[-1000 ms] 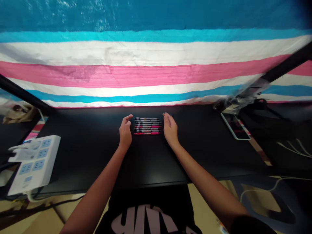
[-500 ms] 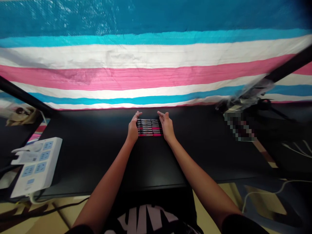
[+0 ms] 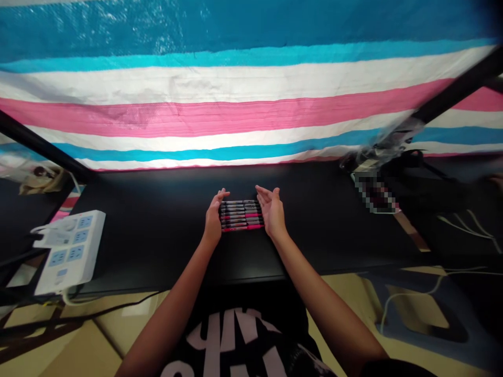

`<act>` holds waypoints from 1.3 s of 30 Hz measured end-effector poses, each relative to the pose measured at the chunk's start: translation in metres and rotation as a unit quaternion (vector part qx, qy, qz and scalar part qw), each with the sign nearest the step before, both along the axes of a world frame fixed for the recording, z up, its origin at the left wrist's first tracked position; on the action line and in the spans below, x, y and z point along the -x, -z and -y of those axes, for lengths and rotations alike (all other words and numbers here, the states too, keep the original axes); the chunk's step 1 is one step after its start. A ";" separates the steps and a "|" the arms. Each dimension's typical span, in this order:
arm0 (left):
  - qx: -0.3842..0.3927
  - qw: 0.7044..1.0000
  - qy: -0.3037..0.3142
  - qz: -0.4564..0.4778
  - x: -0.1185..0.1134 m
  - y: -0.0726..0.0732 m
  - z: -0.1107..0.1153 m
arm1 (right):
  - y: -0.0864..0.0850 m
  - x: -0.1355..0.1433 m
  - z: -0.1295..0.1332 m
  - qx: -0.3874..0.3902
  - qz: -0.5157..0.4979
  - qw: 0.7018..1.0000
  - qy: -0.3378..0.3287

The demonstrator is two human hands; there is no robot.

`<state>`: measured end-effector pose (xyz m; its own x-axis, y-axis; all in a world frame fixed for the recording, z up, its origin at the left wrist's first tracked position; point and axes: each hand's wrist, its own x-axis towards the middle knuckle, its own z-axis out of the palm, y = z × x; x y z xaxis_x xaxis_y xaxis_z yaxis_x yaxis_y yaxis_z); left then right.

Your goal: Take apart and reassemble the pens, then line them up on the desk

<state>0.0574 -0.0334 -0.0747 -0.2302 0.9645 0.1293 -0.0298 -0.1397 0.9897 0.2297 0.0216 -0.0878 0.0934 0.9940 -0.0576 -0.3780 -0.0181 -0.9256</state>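
Several pens [image 3: 239,215] lie side by side in a flat row on the black table [image 3: 157,225], some with dark ends and some with pink ones. At the row's left ends is my left hand [image 3: 214,217], upright on its edge, its fingers apart and the palm against or very near the pens. My right hand [image 3: 272,212] stands at the right ends with its fingers stretched out and the thumb up, touching or close to the pen tips. Neither hand is wrapped round a pen.
A white power strip [image 3: 74,251] with a plug in it sits at the table's left. Toward the right are a pixelated flat object [image 3: 376,193] and clear plastic wrapping [image 3: 393,141]. A striped sheet [image 3: 236,120] hangs behind the table; a blue stool [image 3: 420,309] is below right.
The camera view has shifted, so the table's front edge sits higher in the picture. My right hand has opened slightly away from the pens' right ends. The pens remain in their row.
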 end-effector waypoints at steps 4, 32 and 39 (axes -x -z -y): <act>0.012 1.000 0.008 -0.015 -0.011 -0.008 0.043 | -0.007 -0.011 0.036 -0.006 0.036 0.999 -0.002; 0.037 0.984 0.000 -0.172 -0.019 -0.025 0.095 | -0.033 -0.022 0.112 -0.058 0.251 0.962 -0.090; 0.037 0.980 -0.011 -0.197 -0.019 -0.026 0.098 | -0.027 -0.020 0.114 -0.035 0.204 0.976 -0.064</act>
<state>0.0768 -0.1311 -0.0485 -0.1968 0.9702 0.1415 0.3597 -0.0628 0.9310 0.2498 -0.0923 -0.0606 -0.0300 0.9992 0.0269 0.0236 0.0276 -0.9993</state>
